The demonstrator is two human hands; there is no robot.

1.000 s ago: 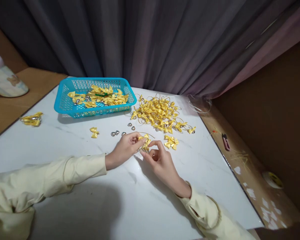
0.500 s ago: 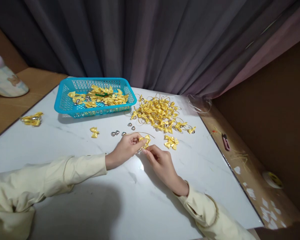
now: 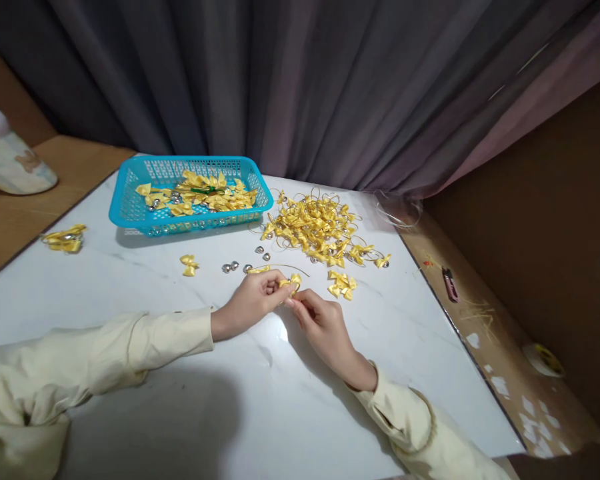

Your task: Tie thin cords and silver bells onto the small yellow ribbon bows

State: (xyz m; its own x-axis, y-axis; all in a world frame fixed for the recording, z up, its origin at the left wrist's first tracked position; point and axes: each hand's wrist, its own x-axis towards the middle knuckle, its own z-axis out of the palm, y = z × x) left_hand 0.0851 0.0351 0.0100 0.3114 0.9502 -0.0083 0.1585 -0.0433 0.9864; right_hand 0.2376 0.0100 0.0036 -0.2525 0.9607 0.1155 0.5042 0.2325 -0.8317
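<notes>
A yellow ribbon bow (image 3: 294,281) with a thin gold cord (image 3: 299,289) looped by it is between my two hands. My left hand (image 3: 254,298) pinches the bow between thumb and fingers. Just to the right, my right hand (image 3: 325,330) is closed, its thumb and forefinger pinched at the cord's lower end; the exact grip is too small to see clearly. Behind my left hand lie another yellow bow (image 3: 259,270), partly hidden, a gold cord end and several small silver bells (image 3: 227,268). Loose yellow bows (image 3: 342,285) lie beyond my right hand.
A blue perforated basket (image 3: 125,212) holds bows and bells at the back left. Beside it spreads a pile of yellow bows with cord loops (image 3: 315,230). At the right edge are a pink cutter (image 3: 450,285), a tape roll (image 3: 544,360) and white scraps. A bottle (image 3: 15,157) stands far left.
The fingers have shifted slightly at the bow, and my left hand sits a touch lower. More of the yellow bow behind it now shows. My right hand has hardly moved.
</notes>
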